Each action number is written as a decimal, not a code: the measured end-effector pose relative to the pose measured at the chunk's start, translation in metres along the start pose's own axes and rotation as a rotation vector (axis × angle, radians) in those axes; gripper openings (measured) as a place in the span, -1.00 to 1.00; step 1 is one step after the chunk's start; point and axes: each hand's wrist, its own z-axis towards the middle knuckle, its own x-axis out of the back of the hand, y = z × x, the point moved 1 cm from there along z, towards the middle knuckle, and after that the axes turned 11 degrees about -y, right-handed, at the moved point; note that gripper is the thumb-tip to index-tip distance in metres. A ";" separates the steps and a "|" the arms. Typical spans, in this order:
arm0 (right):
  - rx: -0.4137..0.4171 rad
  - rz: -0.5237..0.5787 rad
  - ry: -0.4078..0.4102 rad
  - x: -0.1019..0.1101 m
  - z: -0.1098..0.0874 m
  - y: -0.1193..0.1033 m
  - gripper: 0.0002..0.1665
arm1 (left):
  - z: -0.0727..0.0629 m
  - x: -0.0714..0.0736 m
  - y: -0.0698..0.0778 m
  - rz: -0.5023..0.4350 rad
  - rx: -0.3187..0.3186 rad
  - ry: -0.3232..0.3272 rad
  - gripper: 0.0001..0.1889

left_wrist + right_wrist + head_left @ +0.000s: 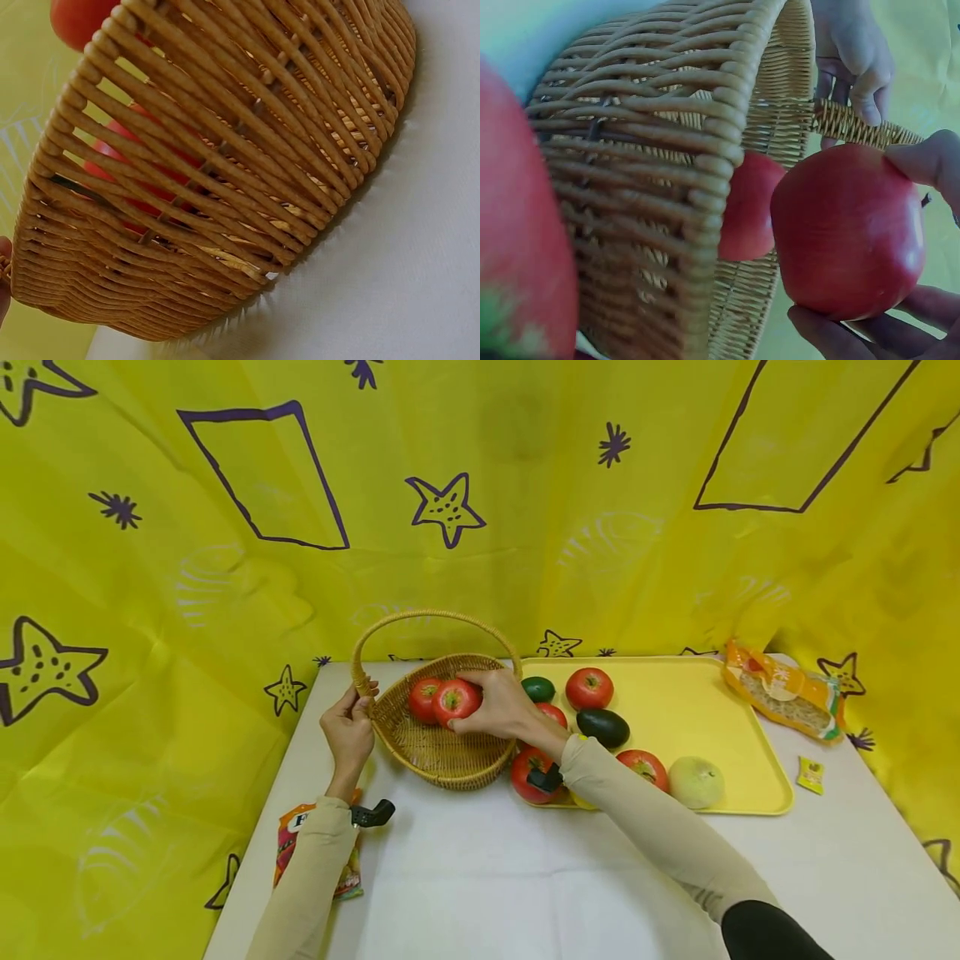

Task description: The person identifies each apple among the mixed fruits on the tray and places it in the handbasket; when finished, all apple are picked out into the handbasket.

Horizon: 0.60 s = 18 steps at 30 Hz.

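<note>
My right hand (497, 703) grips a red apple (457, 702) over the opening of a wicker basket (450, 768). In the right wrist view the thumb lies on one side of this apple (847, 232) and the fingers on the other. Another red apple (423, 700) lies inside the basket and shows through the weave in the left wrist view. My left hand (351, 735) pinches the base of the basket's arched handle (431, 612) at the left rim.
Right of the basket, a yellow tray (697, 693) bears several red apples (589, 688), a dark avocado (603, 727), a green fruit (537, 689) and a pale round fruit (696, 782). An orange bag (783, 692), a small yellow packet (811, 775) and a red bag (287, 835) lie around.
</note>
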 end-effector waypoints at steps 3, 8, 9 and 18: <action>-0.004 -0.046 -0.023 -0.002 0.007 0.001 -0.08 | 0.000 0.000 0.000 -0.008 0.000 0.000 -0.66; -0.045 -0.108 -0.048 -0.003 0.017 0.001 -0.08 | 0.000 0.000 0.000 -0.001 0.010 0.001 -0.66; -0.058 -0.117 -0.049 -0.003 0.019 0.001 -0.08 | 0.000 0.000 0.000 0.003 0.012 0.001 -0.66; -0.162 -0.097 -0.008 -0.003 0.029 0.000 -0.19 | 0.000 0.000 -0.002 0.022 0.009 -0.013 -0.68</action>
